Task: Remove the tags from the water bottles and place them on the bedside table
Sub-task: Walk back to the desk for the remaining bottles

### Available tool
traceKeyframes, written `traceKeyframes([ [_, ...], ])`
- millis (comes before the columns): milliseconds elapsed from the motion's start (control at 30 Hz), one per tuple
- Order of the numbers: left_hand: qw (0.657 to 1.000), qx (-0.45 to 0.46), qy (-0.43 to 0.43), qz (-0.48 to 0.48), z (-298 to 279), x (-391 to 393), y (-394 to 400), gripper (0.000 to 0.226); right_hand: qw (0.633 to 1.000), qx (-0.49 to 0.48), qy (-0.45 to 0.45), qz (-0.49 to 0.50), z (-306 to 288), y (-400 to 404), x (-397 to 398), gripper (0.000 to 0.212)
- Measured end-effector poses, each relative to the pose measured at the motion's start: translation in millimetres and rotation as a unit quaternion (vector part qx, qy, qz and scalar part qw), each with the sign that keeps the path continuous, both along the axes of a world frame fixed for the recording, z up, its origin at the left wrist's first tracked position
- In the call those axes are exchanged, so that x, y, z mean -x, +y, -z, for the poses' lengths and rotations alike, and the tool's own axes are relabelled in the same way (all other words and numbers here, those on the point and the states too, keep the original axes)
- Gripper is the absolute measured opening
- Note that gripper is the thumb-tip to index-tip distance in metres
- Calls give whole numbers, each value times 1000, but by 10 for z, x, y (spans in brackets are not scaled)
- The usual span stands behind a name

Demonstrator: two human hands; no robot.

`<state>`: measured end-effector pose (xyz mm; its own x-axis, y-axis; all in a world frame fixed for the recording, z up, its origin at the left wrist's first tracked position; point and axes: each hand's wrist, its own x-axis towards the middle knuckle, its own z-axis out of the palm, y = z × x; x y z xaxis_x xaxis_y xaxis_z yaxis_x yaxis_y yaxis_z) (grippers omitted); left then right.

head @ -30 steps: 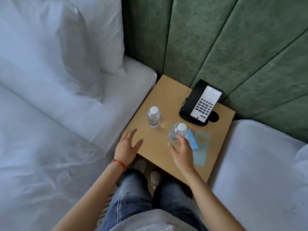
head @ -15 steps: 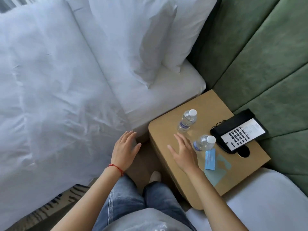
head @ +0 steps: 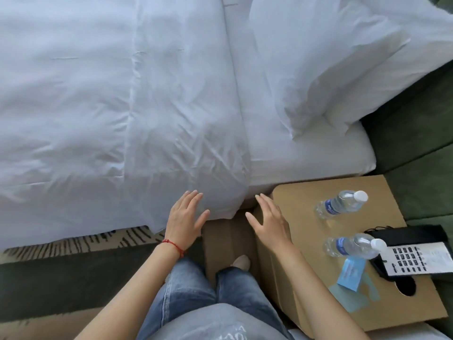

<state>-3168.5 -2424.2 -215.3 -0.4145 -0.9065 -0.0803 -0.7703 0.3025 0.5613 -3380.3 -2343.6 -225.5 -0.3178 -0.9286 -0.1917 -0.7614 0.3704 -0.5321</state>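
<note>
Both water bottles stood on the bedside surface (head: 301, 217), the far bottle (head: 342, 204) near the bed and the near bottle (head: 353, 246) just beside the phone (head: 416, 251), with a blue tag (head: 351, 273) lying flat by the near bottle's base. The left hand (head: 185, 220) and right hand (head: 269, 223) hovered with fingers spread and relaxed, holding nothing, the right over the surface's front corner. Judging by this, the step looked finished; done well, it meant leaving the bottles upright and the tag clear of the edge.
</note>
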Motion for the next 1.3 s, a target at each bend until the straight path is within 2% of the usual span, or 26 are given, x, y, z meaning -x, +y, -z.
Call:
traceKeyframes([
  [367, 990, 1, 3, -139, 44, -1832, -219, 50, 990, -6, 2, -144, -43, -707, -1684, 58],
  [633, 960, -9, -4, -280, 87, -3126, -135, 49, 961, 5, 9, -278, -78, -1240, -2894, 55],
  [1000, 875, -45, -25, -481, 122, -4199, 14, 48, 870, 2, 42, -491, -32, -2288, -4324, 54],
  [1167, 834, -59, -64, -546, 33, -4613, -158, 50, 809, 8, 52, -585, -20, -2891, -5030, 54],
  [1300, 815, -43, -79, -573, -108, -4879, -399, 50, 780, 28, 34, -624, -148, -3314, -5535, 53],
])
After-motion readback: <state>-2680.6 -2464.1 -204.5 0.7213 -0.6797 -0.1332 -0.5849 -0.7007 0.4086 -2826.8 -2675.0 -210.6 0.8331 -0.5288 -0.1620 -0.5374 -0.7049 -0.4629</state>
